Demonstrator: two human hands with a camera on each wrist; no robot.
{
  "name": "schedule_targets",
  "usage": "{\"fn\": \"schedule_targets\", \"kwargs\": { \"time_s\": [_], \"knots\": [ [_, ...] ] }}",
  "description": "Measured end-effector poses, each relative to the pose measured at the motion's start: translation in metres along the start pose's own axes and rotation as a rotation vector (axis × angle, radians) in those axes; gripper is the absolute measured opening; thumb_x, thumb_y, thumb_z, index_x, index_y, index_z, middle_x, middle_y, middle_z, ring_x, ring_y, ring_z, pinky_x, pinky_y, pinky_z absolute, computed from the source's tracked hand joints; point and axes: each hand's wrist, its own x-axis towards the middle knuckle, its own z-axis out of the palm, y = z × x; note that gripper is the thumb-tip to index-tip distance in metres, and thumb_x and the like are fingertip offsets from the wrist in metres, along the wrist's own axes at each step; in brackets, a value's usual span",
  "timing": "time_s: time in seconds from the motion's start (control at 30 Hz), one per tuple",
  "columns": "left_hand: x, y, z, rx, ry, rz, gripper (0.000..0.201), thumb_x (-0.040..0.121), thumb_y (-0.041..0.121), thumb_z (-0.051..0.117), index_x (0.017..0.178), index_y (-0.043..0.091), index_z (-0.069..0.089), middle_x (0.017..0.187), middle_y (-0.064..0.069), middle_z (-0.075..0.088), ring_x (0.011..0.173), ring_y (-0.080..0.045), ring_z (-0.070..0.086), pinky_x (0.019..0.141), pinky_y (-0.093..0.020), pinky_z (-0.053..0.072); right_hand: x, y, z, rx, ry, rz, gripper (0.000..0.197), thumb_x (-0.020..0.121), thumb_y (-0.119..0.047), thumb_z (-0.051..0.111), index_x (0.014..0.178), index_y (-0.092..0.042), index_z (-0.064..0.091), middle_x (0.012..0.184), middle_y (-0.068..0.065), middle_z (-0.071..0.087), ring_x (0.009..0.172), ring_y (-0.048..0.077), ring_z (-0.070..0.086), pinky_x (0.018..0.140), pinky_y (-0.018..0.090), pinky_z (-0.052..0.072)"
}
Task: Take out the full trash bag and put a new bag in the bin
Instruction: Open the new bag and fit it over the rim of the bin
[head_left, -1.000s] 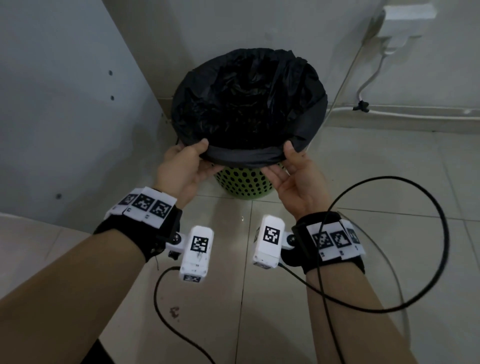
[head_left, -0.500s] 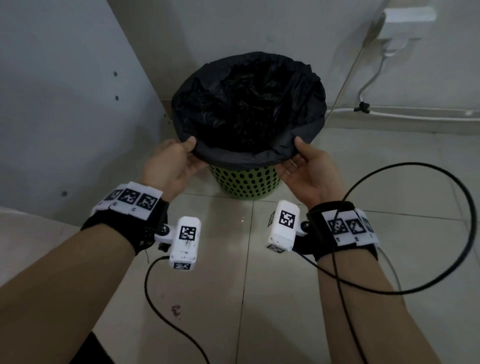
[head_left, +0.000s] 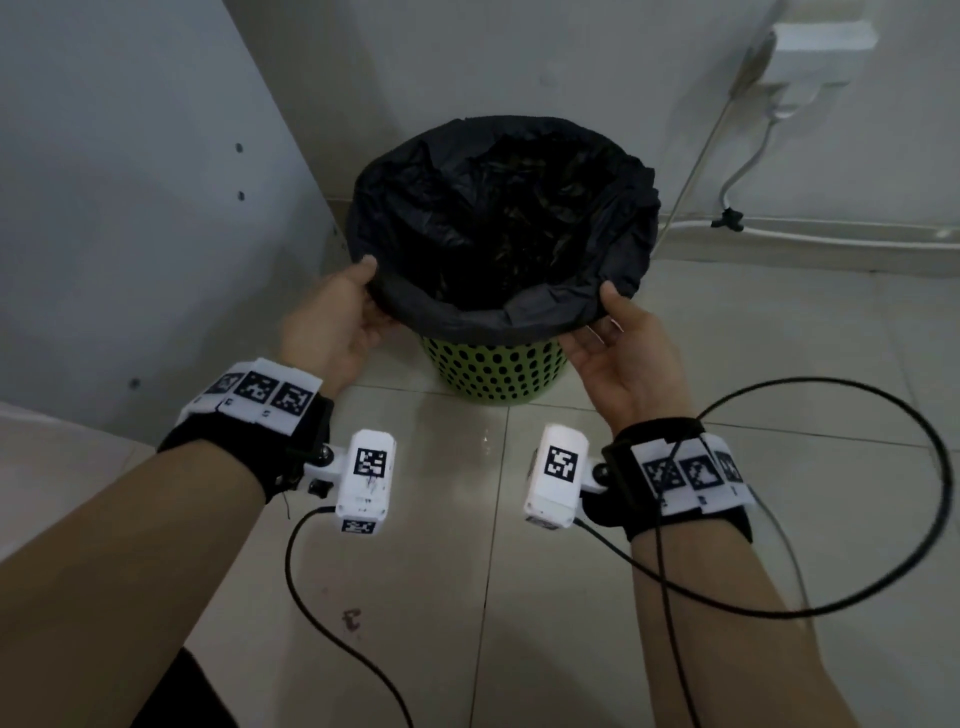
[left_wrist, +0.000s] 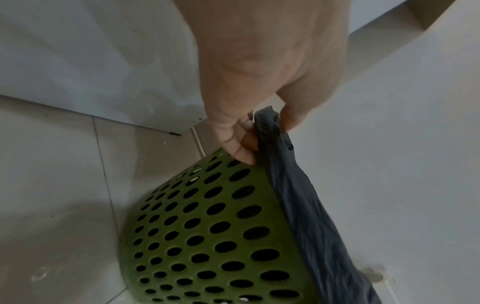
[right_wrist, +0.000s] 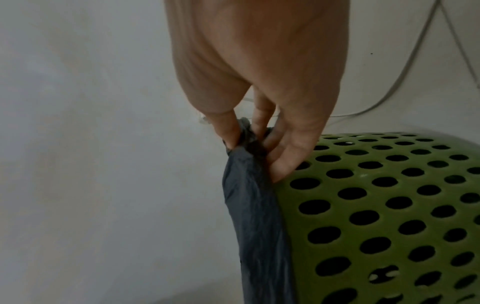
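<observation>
Left hand (head_left: 332, 322) and right hand (head_left: 623, 353) are pinching the black bag (head_left: 498, 234) hem mid-frame; thin film risks tearing on the green bin (head_left: 493, 371) rim.

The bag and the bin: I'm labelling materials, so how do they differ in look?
The bag is black, crinkled film without holes; the bin is green, rigid and perforated with round holes. The bag's edge folds over the rim and is pinched by the left hand and right hand; the bin stands on the floor. Both share the round opening.
</observation>
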Motion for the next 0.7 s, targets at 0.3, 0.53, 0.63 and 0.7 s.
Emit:
{"fn": "schedule_targets", "kwargs": {
  "time_s": [0.3,0.53,0.63,0.7],
  "knots": [
    [0.000,0.006,0.000,0.151,-0.108,0.030,0.032,0.101,0.001,0.039,0.127,0.009,0.057,0.109,-0.005,0.069,0.090,-0.019,0.069,0.062,-0.030,0.061,0.011,-0.022,0.004,-0.078,0.050,0.009,0.011,0.096,-0.007,0.057,0.105,-0.003,0.061,0.103,0.013,0.065,0.090,0.026,0.067,0.081,0.036,0.060],
    [0.007,0.009,-0.009,0.146,-0.041,0.034,0.038,0.101,0.010,0.044,0.138,0.010,0.052,0.129,-0.011,0.065,0.088,-0.019,0.068,0.061,-0.027,0.060,0.005,-0.025,-0.002,-0.100,0.025,0.127,0.019,0.092,-0.006,0.062,0.111,-0.002,0.062,0.109,0.017,0.067,0.108,0.035,0.067,0.097,0.053,0.052],
    [0.005,0.003,-0.009,0.185,-0.052,0.036,0.038,0.098,0.009,0.048,0.136,0.010,0.054,0.125,-0.011,0.067,0.093,-0.024,0.070,0.061,-0.030,0.060,0.006,-0.028,0.002,-0.114,0.056,0.076,0.019,0.092,-0.015,0.065,0.108,-0.003,0.063,0.103,0.013,0.068,0.099,0.031,0.069,0.090,0.049,0.057],
    [0.005,0.005,-0.011,0.209,-0.054,0.045,0.038,0.097,0.005,0.046,0.134,0.008,0.055,0.126,-0.012,0.067,0.098,-0.025,0.069,0.059,-0.027,0.059,0.006,-0.030,0.002,-0.098,0.050,0.109,0.019,0.094,-0.012,0.060,0.110,-0.002,0.061,0.103,0.013,0.066,0.095,0.029,0.068,0.085,0.044,0.059]
  ]
}}
